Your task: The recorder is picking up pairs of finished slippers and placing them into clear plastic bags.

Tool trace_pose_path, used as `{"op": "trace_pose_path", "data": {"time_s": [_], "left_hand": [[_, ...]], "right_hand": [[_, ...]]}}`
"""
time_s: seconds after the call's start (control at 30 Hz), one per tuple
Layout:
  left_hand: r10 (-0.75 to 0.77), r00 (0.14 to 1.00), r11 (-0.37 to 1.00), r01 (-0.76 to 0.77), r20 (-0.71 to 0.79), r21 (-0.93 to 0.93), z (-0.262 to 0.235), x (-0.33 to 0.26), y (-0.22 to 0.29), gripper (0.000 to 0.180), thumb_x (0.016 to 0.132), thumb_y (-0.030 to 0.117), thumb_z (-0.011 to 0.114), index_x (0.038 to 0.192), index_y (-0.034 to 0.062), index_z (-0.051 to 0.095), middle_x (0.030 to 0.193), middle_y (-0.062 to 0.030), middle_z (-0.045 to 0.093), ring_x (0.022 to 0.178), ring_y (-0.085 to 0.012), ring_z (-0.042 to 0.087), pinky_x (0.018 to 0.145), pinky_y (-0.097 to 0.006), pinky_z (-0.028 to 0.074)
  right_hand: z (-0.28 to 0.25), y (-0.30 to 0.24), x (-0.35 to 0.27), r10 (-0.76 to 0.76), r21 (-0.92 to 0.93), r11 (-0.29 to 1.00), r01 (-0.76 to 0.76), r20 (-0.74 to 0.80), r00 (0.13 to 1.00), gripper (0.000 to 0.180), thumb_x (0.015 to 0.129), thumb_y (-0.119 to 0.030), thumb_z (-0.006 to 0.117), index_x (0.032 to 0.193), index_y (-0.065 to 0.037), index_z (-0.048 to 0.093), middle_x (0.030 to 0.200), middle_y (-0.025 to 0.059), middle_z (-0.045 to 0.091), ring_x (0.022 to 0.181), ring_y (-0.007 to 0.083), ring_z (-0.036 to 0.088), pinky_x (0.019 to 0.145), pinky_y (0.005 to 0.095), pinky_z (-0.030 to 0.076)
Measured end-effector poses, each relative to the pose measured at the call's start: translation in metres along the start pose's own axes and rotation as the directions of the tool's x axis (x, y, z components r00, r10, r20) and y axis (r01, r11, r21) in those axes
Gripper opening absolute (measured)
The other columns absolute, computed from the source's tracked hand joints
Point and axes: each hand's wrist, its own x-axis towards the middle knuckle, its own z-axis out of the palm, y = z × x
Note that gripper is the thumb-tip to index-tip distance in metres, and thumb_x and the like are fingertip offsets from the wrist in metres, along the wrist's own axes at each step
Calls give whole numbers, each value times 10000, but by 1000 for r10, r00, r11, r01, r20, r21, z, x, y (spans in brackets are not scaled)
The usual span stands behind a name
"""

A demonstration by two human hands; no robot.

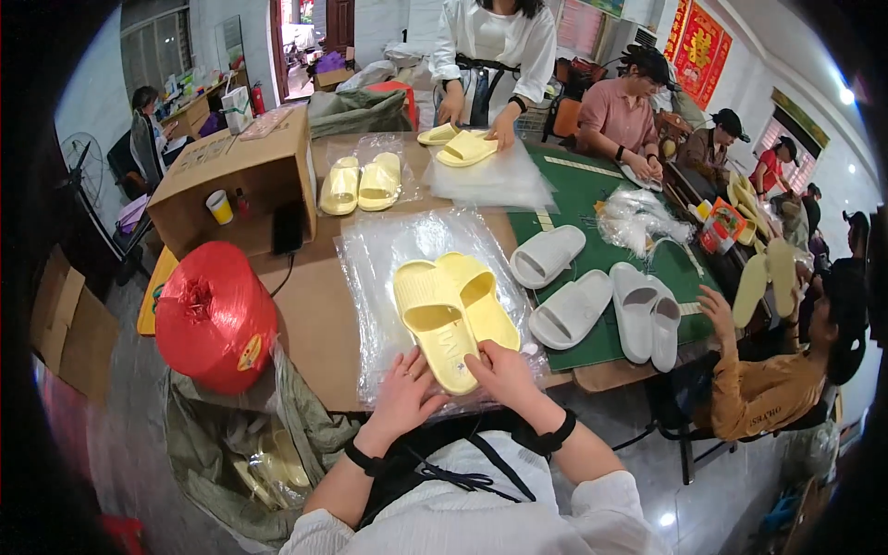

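In front of me lies a pair of yellow slippers (446, 314), one overlapping the other, on a stack of clear plastic bags (370, 268). My right hand (507, 377) grips the heel end of the upper slipper, thumb on its footbed. Beside the same heel, my left hand (400, 398) rests over the bags with its fingers apart, close to the slipper's left edge. Further back, another yellow pair (361, 184) sits in clear plastic. Grey slippers (573, 307) lie to the right on a green mat (592, 356).
A cardboard box (231, 166) stands back left, behind a big red twine roll (217, 314). An open sack (314, 435) holding slippers is lower left. Across the table, a person handles yellow slippers (464, 148) over plastic sheets (490, 185). Other people sit along the right.
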Motion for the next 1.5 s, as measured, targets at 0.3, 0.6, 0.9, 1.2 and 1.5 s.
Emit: {"op": "trace_pose_path", "data": {"time_s": [0.3,0.6,0.9,1.2,1.5], "left_hand": [[1,1000,1000,-1,21,-2,0,-1,-3,568,873,411,669,1331,90,566,1442,-171,472,1381,-383,373,1157,-576,246],[4,1000,1000,-3,6,-21,4,0,-3,484,853,377,710,1264,138,626,1430,-160,485,1379,-381,376,1145,-584,264],[-83,993,992,91,-87,85,-10,-2,17,253,847,319,715,1002,122,677,1241,-102,603,1203,-357,527,1089,-587,334],[-230,908,956,144,-351,-255,-33,13,30,80,885,127,638,908,52,619,898,-140,656,854,-355,640,723,-437,517],[-84,996,996,85,15,-33,-50,17,44,354,869,217,688,1168,41,616,1079,-163,643,1012,-344,607,838,-427,509]], "right_hand": [[-4,0,60,-267,-352,904,242,-23,964,591,824,-486,719,1160,-7,636,847,168,678,776,346,676,695,439,537],[37,9,111,-238,-195,953,232,-10,971,365,862,-327,671,903,31,617,827,244,649,791,418,645,727,477,522],[-45,20,46,-54,500,828,253,-378,924,219,910,0,582,1114,20,657,963,60,702,874,172,667,742,301,536],[-73,107,-64,351,964,226,137,-212,912,346,990,-223,598,1235,22,578,1066,92,656,899,153,644,745,270,556],[-56,104,-98,99,985,-165,-45,62,993,385,978,-260,613,1222,36,577,1040,106,652,880,176,630,733,274,548]]}}
